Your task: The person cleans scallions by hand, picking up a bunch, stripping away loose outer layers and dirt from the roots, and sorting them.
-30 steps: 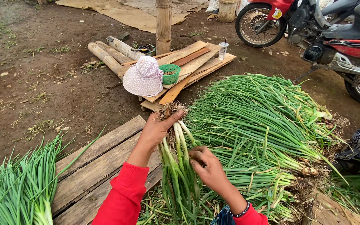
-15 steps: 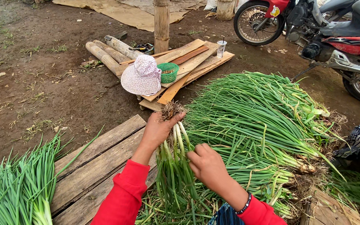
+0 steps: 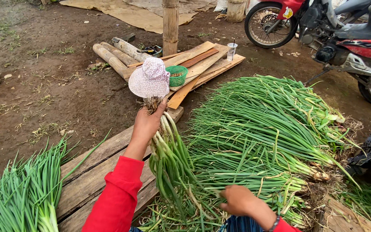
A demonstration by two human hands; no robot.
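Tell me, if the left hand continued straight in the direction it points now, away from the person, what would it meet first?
Probably the pale patterned sun hat, lying just beyond the left hand and the rooty ends of the spring onion bunch it grips. Depth is unclear; the hand might pass above it.

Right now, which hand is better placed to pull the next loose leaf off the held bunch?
Right, probably. The left hand grips the green onion bunch near its roots, so it is occupied; the right hand is low by the bunch's leaves and looks free.
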